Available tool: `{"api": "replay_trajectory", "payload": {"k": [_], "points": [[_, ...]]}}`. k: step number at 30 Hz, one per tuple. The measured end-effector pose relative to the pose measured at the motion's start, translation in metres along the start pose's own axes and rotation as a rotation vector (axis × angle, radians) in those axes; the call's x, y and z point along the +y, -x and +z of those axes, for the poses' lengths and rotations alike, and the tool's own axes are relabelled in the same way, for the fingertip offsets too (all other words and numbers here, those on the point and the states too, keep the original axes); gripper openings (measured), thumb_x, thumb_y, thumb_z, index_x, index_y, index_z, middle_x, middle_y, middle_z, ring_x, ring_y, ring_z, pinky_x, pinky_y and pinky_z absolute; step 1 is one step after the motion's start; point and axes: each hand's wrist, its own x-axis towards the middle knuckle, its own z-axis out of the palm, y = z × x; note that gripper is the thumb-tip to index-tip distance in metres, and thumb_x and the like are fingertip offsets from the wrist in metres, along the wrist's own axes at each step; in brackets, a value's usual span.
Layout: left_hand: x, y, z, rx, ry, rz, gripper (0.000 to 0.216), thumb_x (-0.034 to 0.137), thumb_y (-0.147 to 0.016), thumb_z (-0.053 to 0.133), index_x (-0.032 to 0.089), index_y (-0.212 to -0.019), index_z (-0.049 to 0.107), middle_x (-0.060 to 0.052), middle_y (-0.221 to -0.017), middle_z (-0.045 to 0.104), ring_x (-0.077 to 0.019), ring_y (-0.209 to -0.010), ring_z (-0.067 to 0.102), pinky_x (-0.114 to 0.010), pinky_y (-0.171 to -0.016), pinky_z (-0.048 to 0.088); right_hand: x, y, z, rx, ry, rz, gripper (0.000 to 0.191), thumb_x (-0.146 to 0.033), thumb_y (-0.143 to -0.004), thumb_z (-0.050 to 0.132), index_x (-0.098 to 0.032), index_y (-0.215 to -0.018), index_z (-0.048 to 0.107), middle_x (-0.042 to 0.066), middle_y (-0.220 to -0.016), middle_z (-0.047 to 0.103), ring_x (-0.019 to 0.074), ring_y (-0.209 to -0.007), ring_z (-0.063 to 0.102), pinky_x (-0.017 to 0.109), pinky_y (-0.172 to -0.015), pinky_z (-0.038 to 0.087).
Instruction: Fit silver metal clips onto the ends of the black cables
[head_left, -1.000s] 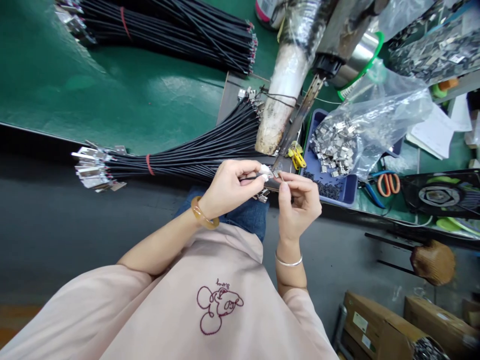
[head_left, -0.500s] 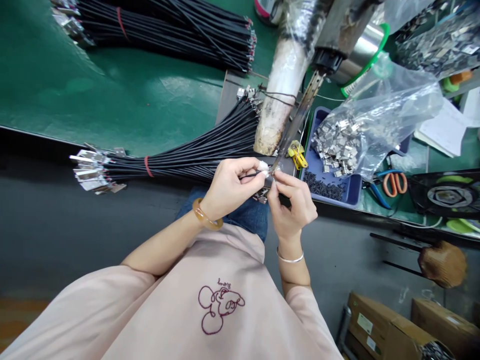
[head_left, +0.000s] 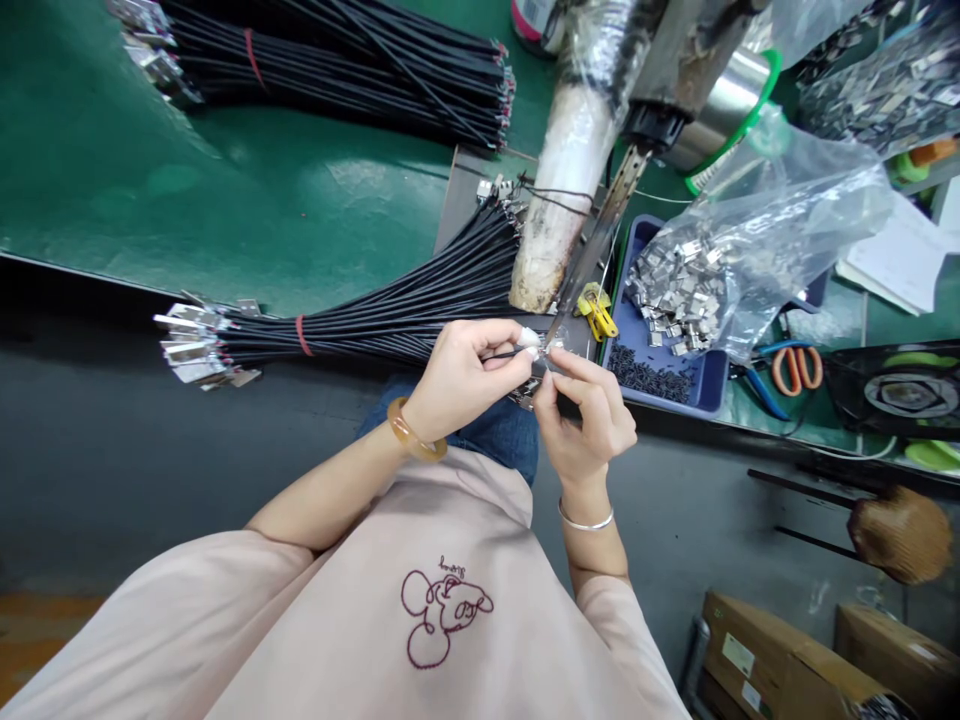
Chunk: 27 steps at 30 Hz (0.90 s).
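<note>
My left hand (head_left: 472,375) is closed in a pinch on a black cable (head_left: 502,354), white covers on its fingertips. Just to its right, my right hand (head_left: 589,410) is closed too, thumb and forefinger meeting close to the cable's end; whatever sits between them is too small to make out. Down from above comes a soldering iron (head_left: 604,230), its tip at the gap between both hands. Behind my left hand lies a bundle of black cables (head_left: 375,312) with a red tie and metal connectors (head_left: 195,340) at its left end.
A plastic-wrapped pipe (head_left: 555,190) slants beside the iron. To the right are a yellow clip (head_left: 598,312), a blue tray (head_left: 709,395) with metal shells (head_left: 679,300) and small black pieces (head_left: 649,378), pliers (head_left: 795,368) and a solder spool (head_left: 724,110). Another cable bundle (head_left: 360,70) lies behind.
The view has shifted slightly, so everything sits a little farther right. Both hands keep nearly the same pose at the iron's tip.
</note>
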Motion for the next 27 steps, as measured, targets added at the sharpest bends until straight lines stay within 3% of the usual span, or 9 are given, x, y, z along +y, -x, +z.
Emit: {"api": "replay_trajectory", "payload": {"k": [3,8,10,16,27], "points": [[0.0,0.001,-0.001,-0.007,-0.017,0.015,0.017,0.022,-0.083,0.062,0.014,-0.069,0.065,0.004,-0.055,0.04,-0.0071,-0.053,0.03,-0.022,-0.048,0.025,0.0,-0.002,-0.003,0.013,-0.017,0.044,0.021,-0.01,-0.085,0.069,-0.027,-0.096,0.066,0.002,-0.104,0.08,0.0167,-0.091,0.078,0.03,-0.079,0.066],[0.006,0.002,-0.005,-0.03,-0.049,0.059,0.019,0.019,-0.082,0.063,0.013,-0.064,0.065,0.003,-0.057,0.043,-0.0072,-0.054,0.032,-0.023,-0.049,0.025,-0.004,-0.01,-0.011,-0.104,-0.223,0.409,0.004,-0.02,-0.091,0.066,-0.024,-0.09,0.068,0.003,-0.104,0.078,0.0161,-0.088,0.077,0.029,-0.072,0.066],[0.007,0.001,-0.005,-0.034,-0.047,0.068,0.019,0.019,-0.081,0.063,0.013,-0.063,0.066,0.003,-0.056,0.044,-0.0074,-0.054,0.034,-0.023,-0.049,0.027,-0.005,-0.013,-0.013,-0.134,-0.292,0.485,0.005,-0.021,-0.091,0.067,-0.022,-0.086,0.068,0.002,-0.101,0.077,0.0148,-0.086,0.076,0.028,-0.072,0.066],[0.002,0.0,-0.003,-0.022,-0.005,0.033,0.021,0.02,-0.081,0.066,0.014,-0.061,0.065,-0.001,-0.06,0.06,-0.01,-0.056,0.05,-0.022,-0.052,0.038,-0.003,-0.017,-0.015,-0.166,-0.292,0.436,0.006,-0.018,-0.089,0.067,-0.022,-0.085,0.067,0.003,-0.106,0.076,0.0145,-0.087,0.075,0.028,-0.072,0.066],[0.005,-0.003,-0.003,0.005,0.041,-0.021,0.019,0.021,-0.079,0.067,0.013,-0.062,0.067,-0.001,-0.06,0.062,-0.0095,-0.054,0.052,-0.021,-0.051,0.04,0.001,-0.02,-0.011,-0.157,-0.246,0.318,0.01,-0.013,-0.087,0.069,-0.022,-0.084,0.067,0.002,-0.099,0.075,0.0157,-0.091,0.073,0.029,-0.071,0.062]]}}
